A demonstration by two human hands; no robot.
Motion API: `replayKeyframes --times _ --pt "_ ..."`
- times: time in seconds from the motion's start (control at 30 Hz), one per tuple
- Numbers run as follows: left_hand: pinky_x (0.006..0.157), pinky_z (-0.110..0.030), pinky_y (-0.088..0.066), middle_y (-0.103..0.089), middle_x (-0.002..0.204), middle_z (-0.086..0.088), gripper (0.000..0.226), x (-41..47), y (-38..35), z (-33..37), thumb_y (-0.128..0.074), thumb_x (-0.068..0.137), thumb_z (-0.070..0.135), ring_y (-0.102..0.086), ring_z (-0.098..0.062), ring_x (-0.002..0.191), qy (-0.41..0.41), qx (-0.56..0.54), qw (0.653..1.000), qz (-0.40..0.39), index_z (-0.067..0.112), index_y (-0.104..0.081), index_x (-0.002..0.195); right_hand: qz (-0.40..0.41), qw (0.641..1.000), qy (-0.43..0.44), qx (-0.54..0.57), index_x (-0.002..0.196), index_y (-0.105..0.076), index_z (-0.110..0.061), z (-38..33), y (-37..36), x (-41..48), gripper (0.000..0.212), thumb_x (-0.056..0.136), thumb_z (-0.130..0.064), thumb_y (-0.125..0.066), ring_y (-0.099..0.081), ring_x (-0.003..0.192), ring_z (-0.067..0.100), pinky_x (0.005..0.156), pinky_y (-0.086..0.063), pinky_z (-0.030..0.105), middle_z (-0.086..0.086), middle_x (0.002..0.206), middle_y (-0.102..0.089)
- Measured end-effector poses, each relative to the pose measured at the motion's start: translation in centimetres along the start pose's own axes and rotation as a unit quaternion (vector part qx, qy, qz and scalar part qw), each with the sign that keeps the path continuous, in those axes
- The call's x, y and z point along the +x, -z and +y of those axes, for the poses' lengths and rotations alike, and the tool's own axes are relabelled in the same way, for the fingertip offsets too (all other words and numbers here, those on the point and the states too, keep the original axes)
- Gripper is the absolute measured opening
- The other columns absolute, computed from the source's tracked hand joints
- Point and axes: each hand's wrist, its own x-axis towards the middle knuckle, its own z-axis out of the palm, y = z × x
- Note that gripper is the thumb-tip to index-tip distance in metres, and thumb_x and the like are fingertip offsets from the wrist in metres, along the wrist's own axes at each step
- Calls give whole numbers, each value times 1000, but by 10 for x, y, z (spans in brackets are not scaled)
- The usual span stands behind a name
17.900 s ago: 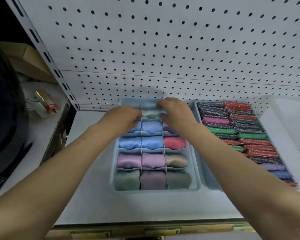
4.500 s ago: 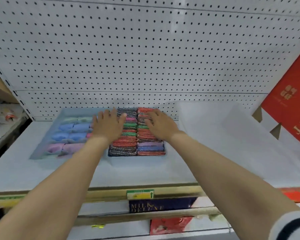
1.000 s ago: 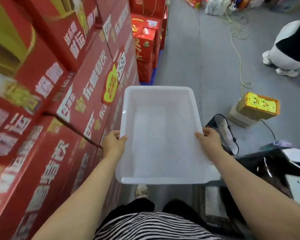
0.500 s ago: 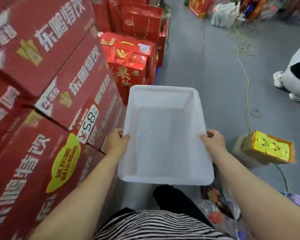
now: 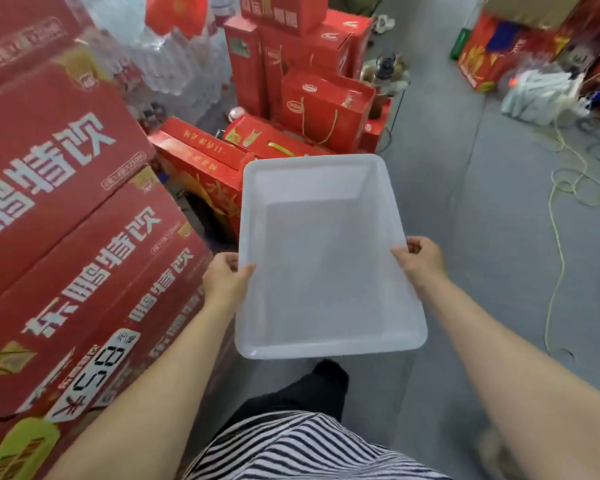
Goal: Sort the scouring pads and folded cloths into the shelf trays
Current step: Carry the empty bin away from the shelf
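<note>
1. Gripping the long left rim of a translucent white rectangular plastic tub, the left hand has its thumb over the rim's top and its fingers curled under the edge.
2. On the opposite long rim, the right hand is clamped the same way, thumb on top and fingers folded around the outside.
3. Held level in front of the body above the grey floor, the tub shows a bare bottom; no scouring pads, folded cloths or shelf trays appear anywhere in view.
4. Stacked red cardboard cartons with large white lettering rise close on the left side, one bearing a white price sticker low down.
5. Beyond the tub's far end sit red gift boxes with cord handles, and behind those, shrink-wrapped packs of clear water bottles.
6. A yellow-green cord trails across the floor on the right, well apart from the tub.
7. Below the tub, a black-and-white striped shirt and dark trousers fill the bottom of the view.
</note>
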Motion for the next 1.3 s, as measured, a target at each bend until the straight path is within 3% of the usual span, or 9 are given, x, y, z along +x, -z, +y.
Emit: replayKeyframes --times 0.17,0.3,0.47,0.63,0.77,0.93,1.17,1.3 --pt "75 -34 -48 -66 111 -2 31 73 -39 38 -70 90 30 -60 -19 93 49 -20 997 50 14 -62 116 -51 997 47 -32 113 -60 -1 -59 -28 101 28 87 -6 -68 -59 81 19 62 -46 20 8 98 -64" --pt "74 -33 -45 -62 107 2 31 107 -56 83 -69 91 29 -59 -17 92 85 -47 992 78 14 -60 117 -90 992 61 -64 113 -60 -4 -107 -40 176 29 86 -9 -69 -60 87 22 76 -48 30 9 103 -64" --pt "76 -33 -47 -62 103 2 30 146 -68 105 -71 89 28 -60 -18 92 130 -71 981 122 13 -61 114 -157 977 90 -117 115 -61 -7 -152 -79 253 31 86 -13 -71 -63 92 23 83 -52 35 6 105 -66" --pt "87 -42 -56 -65 100 0 30 178 -81 103 -76 85 26 -65 -23 95 190 -124 954 197 15 -61 109 -241 941 144 -189 110 -66 -17 -192 -147 330 33 80 -27 -76 -69 89 20 87 -57 46 -1 99 -71" --pt "79 -34 -52 -65 100 -1 32 195 -96 117 -77 84 21 -65 -23 96 236 -152 924 259 10 -61 111 -310 906 183 -223 107 -65 -19 -222 -196 377 30 81 -28 -75 -68 88 21 85 -57 47 -2 97 -70" --pt "78 -33 -47 -63 104 -4 36 213 -106 142 -75 87 20 -61 -22 94 288 -158 893 308 8 -59 117 -389 865 208 -241 116 -64 -10 -256 -243 415 34 85 -21 -73 -65 87 19 77 -52 34 1 99 -69" --pt "78 -32 -47 -63 107 -4 37 250 -113 146 -74 88 21 -60 -20 95 323 -168 876 317 7 -57 118 -392 846 232 -277 111 -63 -15 -278 -294 439 27 86 -22 -69 -64 89 18 76 -49 31 -3 99 -67" --pt "83 -35 -51 -63 104 -2 32 273 -118 140 -74 87 20 -61 -22 97 333 -167 874 311 11 -59 114 -366 844 240 -309 110 -61 -17 -279 -312 448 24 88 -25 -66 -65 94 20 85 -54 40 -2 103 -68"
